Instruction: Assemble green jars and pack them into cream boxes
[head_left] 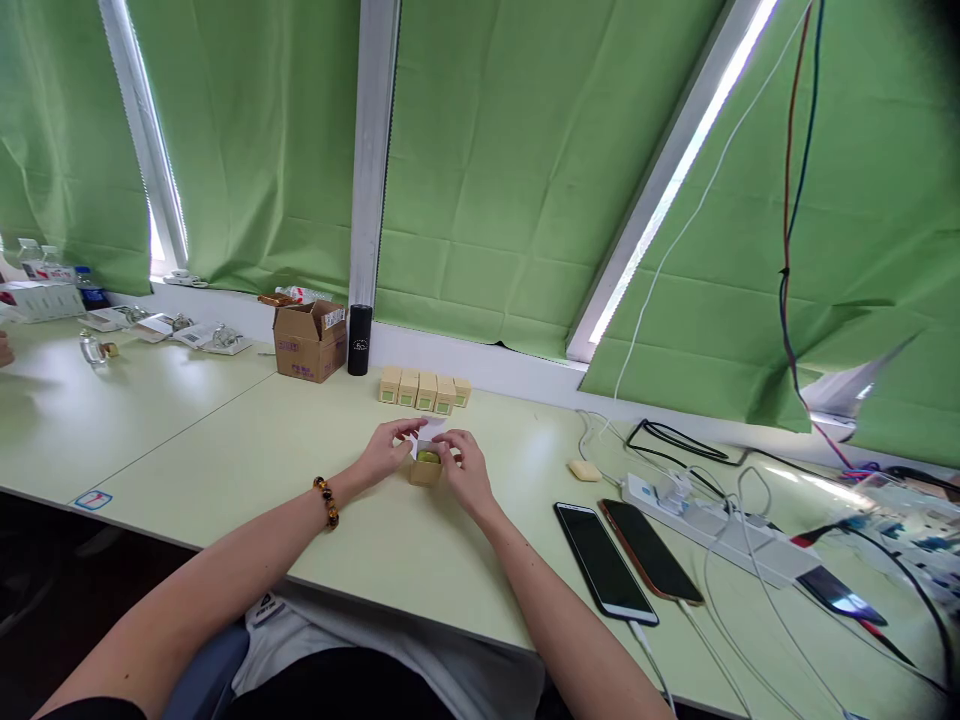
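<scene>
A small tan cardboard box (425, 474) stands on the table before me with its top open. Something green (429, 457) shows inside it, too small to name. White paper or an inner flap (432, 430) rises from the back of the box. My left hand (384, 452), below a beaded bracelet (326, 502), pinches the left edge of this white piece. The fingers of my right hand (466, 472) are closed at the box's right upper edge; the fingertips partly hide what they grip. Just behind stands a row of several similar small boxes (426, 391).
A brown carton (309, 342) and a black cylinder (359, 340) stand by the wall. Two phones (606, 562) lie at right, beside a power strip (712, 530) with tangled cables. A glass item (96, 348) and packets (210, 336) are at left. Another person's hand (5, 349) shows far left.
</scene>
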